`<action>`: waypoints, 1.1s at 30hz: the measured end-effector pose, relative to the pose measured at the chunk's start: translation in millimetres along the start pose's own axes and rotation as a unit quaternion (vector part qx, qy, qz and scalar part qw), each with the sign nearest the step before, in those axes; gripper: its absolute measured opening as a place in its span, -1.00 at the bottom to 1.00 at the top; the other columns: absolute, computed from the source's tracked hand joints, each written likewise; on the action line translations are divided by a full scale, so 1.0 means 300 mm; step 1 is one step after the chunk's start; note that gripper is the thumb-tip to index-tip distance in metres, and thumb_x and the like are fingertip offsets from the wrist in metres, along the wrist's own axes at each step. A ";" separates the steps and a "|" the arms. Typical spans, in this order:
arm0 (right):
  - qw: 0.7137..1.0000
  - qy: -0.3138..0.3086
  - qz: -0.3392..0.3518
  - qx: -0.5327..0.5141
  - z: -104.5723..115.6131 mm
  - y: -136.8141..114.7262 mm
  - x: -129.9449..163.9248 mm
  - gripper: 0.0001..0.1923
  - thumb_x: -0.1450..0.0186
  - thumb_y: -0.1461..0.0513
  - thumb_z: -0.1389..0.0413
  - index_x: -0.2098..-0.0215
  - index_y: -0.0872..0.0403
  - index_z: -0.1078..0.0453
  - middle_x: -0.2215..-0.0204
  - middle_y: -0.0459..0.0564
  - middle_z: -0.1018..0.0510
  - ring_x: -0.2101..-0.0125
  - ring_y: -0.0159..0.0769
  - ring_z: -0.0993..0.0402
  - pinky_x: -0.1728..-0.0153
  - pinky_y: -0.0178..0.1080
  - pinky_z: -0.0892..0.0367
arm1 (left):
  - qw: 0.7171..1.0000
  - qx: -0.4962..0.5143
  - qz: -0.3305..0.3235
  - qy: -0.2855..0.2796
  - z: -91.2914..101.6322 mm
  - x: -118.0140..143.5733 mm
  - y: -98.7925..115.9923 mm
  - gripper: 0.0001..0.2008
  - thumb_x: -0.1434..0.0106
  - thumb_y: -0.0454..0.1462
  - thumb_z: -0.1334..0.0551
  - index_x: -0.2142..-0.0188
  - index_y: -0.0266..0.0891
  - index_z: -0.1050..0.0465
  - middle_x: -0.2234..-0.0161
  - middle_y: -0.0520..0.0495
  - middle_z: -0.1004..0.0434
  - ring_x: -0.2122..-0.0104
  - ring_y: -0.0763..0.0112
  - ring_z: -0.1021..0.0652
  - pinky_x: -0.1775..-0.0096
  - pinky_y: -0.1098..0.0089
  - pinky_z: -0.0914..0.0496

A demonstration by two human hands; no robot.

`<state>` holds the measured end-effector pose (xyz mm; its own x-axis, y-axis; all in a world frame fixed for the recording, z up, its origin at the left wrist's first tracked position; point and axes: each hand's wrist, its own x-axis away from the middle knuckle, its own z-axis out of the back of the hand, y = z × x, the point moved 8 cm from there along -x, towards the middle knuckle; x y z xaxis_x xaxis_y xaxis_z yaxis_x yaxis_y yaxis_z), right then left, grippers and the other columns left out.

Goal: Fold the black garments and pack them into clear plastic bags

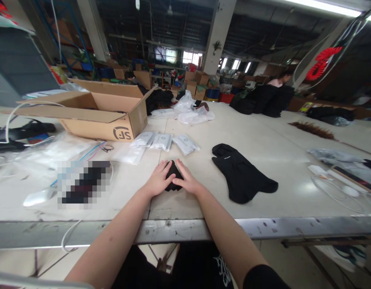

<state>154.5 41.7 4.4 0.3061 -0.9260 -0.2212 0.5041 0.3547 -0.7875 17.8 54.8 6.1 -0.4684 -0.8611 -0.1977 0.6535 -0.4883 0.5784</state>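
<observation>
A garment packing workshop or warehouse: a long pale bench carries an open cardboard box, flat white packets and black cloth pieces; behind stand concrete pillars, stacked cartons and, perhaps, blue shelving, too dim to tell
</observation>
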 end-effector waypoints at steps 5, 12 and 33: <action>0.985 0.160 -0.052 0.031 0.112 0.070 -0.009 -0.47 -0.41 -0.09 0.08 -0.07 0.05 -0.48 -0.15 0.14 -0.47 -0.21 -0.07 -0.31 -0.25 0.05 -0.12 | 0.998 0.030 -0.047 -0.029 0.000 0.001 0.028 -0.05 -0.27 0.16 -0.13 -0.42 -0.36 0.12 -0.41 -0.40 0.09 -0.41 -0.06 0.08 -0.35 -0.06 0.11; 0.977 0.128 -0.063 0.160 0.089 0.030 -0.020 -0.64 -0.39 -0.01 -0.01 0.22 0.00 -0.57 0.07 0.07 -0.61 -0.04 -0.03 -0.40 -0.12 0.08 -0.19 | 0.992 0.031 -0.099 -0.075 -0.006 0.010 0.081 0.13 -0.02 0.13 -0.39 -0.41 -0.30 0.06 -0.40 -0.41 0.05 -0.40 -0.11 0.02 -0.35 -0.12 0.10; 0.888 0.155 -0.167 -0.399 0.045 0.028 0.013 -0.43 -0.14 -0.03 -0.30 -0.01 0.08 -0.41 0.16 0.04 -0.65 0.16 -0.11 -0.60 0.09 -0.08 -0.49 | 0.986 0.089 -0.128 -0.057 -0.006 0.024 0.148 0.12 -0.03 -0.04 -0.44 -0.44 -0.11 0.16 -0.45 -0.20 0.53 -0.40 -0.17 0.33 -0.34 -0.13 0.13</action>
<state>170.9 42.8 4.8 -0.0527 -0.9973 0.0509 -0.2456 -0.0364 -0.9687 44.4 26.6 28.8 -0.6747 -0.6869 -0.2700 0.3953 -0.6453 0.6537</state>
